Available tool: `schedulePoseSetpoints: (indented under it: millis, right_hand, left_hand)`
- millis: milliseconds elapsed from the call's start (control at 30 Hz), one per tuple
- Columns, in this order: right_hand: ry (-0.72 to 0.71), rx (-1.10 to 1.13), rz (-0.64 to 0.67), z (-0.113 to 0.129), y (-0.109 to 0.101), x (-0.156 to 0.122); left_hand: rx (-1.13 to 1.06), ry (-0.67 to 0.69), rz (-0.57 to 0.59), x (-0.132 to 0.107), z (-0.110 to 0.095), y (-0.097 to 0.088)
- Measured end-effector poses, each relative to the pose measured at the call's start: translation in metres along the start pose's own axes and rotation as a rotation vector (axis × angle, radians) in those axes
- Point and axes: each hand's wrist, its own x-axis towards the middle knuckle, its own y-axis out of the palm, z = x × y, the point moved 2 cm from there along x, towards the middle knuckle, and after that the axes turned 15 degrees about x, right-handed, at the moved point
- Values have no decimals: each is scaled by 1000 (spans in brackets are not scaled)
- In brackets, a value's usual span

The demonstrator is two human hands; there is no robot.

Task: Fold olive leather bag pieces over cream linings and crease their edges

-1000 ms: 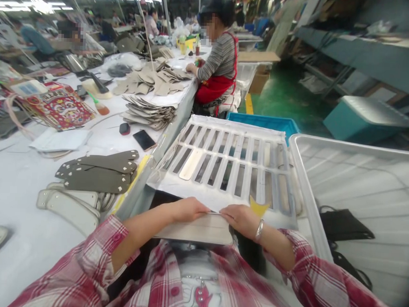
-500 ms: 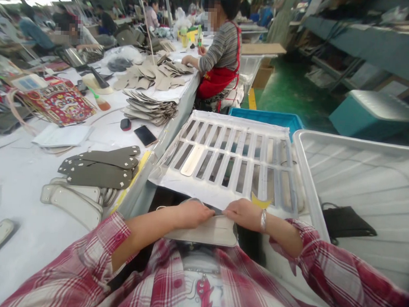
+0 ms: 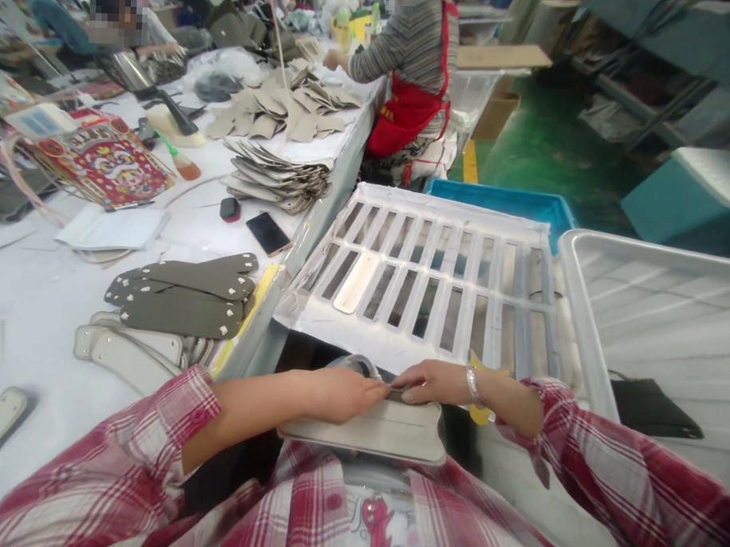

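A light grey, strip-shaped leather-like panel [image 3: 377,432] lies flat just in front of my body. My left hand [image 3: 352,394] grips its far edge near the middle, fingers pressed together. Close beside it, my right hand [image 3: 424,382] pinches the same far edge, where a darker layer shows between the fingertips. A clear ring-like loop [image 3: 359,364] shows behind my left hand. Beyond my hands is a white slatted rack [image 3: 339,328] with one pale strip [image 3: 356,283] lying on it.
To the left, dark panels with white patches [image 3: 185,295] and pale panels [image 3: 128,353] lie on the white table [image 3: 34,318]. A phone [image 3: 268,233] and stacked pieces [image 3: 278,175] lie farther back. At right stands a white bin [image 3: 668,316]; a co-worker in a red apron [image 3: 407,107] sits ahead.
The view has tilted down and shifted a little left. My hands remain at the panel's far edge, now closer together, and the right fingers have bent over the edge.
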Motion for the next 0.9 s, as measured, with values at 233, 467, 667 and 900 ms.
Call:
schedulePoseSetpoints:
  millis: [233, 467, 667, 900]
  right_hand:
    - [-108, 65, 146, 11, 15, 20]
    - [-136, -21, 125, 22, 27, 46]
    - [-191, 30, 113, 42, 44, 77]
    - [-230, -226, 136, 72, 66, 122]
  left_hand:
    - [-120, 57, 55, -32, 20, 7]
    - [-231, -33, 34, -85, 40, 19]
    - [-199, -105, 60, -106, 44, 24]
    - [-44, -189, 8, -128, 36, 26]
